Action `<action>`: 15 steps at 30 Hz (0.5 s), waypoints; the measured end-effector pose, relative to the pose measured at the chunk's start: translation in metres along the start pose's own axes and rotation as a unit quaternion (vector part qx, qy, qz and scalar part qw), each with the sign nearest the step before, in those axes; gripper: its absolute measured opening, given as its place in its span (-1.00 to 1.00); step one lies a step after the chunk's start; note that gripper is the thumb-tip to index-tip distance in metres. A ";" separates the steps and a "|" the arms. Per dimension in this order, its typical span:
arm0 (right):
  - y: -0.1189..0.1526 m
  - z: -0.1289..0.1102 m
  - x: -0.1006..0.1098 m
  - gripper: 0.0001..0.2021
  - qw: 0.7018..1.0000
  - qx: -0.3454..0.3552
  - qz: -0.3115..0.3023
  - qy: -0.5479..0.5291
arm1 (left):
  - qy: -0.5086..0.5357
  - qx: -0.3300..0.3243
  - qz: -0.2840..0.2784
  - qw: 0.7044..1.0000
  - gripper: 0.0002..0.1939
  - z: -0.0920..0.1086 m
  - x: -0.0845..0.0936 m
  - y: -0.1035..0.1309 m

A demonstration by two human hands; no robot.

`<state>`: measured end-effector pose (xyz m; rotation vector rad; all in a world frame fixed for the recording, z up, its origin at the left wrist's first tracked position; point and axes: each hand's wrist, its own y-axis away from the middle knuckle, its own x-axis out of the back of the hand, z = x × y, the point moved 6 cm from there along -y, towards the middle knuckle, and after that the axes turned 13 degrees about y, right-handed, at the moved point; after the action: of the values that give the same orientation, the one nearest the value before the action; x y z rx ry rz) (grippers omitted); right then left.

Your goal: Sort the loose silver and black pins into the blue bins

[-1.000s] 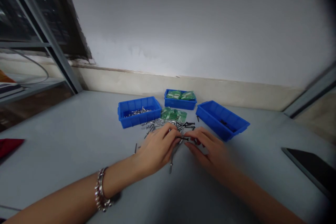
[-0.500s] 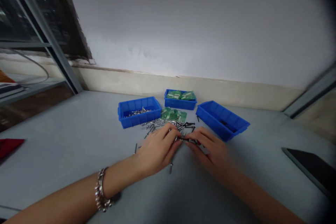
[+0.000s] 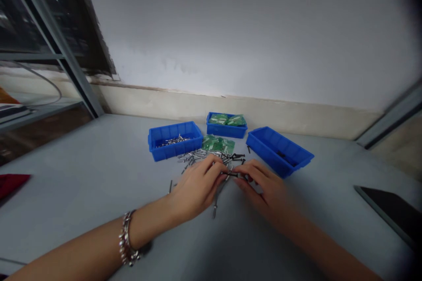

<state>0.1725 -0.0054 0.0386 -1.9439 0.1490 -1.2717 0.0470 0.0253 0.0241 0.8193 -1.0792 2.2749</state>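
Note:
My left hand [image 3: 197,189] and my right hand [image 3: 265,186] meet over the near edge of a pile of silver screws [image 3: 201,155]. Fingertips of both hands pinch a thin black screw-like piece [image 3: 232,174] that lies crosswise between them. Its ends are hidden by the fingers, so its exact kind is hard to make out. A long silver screw [image 3: 215,210] lies just below my left fingers. Behind my right fingers lie several black screws [image 3: 238,156].
A blue bin [image 3: 158,153] with silver screws stands at the left, another blue bin [image 3: 219,130] with green packets at the back. The right blue bin [image 3: 275,158] holds a few dark pieces. A green packet [image 3: 217,144] lies between. A dark flat object [image 3: 389,206] lies far right.
My left thumb has drawn in slightly, leaving more of the silver screw beneath it in sight. Both hands otherwise stay in place around the black piece.

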 end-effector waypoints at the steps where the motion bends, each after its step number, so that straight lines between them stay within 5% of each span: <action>1: 0.000 0.000 0.000 -0.88 1.000 -0.002 0.002 0.004 | 0.002 -0.001 0.001 1.000 -0.82 0.000 0.000 0.000; 15: -0.002 0.001 0.005 -0.89 1.000 0.014 0.010 0.012 | 0.008 0.017 0.008 1.000 -0.81 -0.001 0.000 0.002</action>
<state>0.1756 -0.0063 0.0433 -1.8987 0.1624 -1.2777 0.0452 0.0254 0.0225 0.8061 -1.0471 2.3150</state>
